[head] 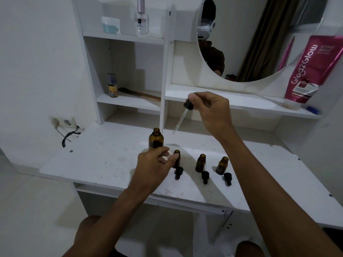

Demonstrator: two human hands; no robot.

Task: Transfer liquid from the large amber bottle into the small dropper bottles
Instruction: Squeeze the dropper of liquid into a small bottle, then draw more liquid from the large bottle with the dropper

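The large amber bottle (pixel 156 139) stands uncapped on the white desk (pixel 104 164). My right hand (pixel 213 112) holds a glass dropper (pixel 182 116) by its black cap, up in the air; the tip hangs to the right of the large bottle's mouth. My left hand (pixel 155 168) pinches the leftmost small amber bottle (pixel 177 156) at its neck. Two more small amber bottles (pixel 200 162) (pixel 222 165) stand uncapped to the right. Three small black dropper caps (pixel 178 173) (pixel 205 176) (pixel 228 178) lie in front of the small bottles.
White shelves rise behind the desk, holding a perfume bottle (pixel 141 19), a jar (pixel 111 25), a small yellow bottle (pixel 112 86) and a comb (pixel 139 93). A round mirror (pixel 259 38) and a pink tube (pixel 311 69) are at the right. A wall socket (pixel 63 122) sits at the left.
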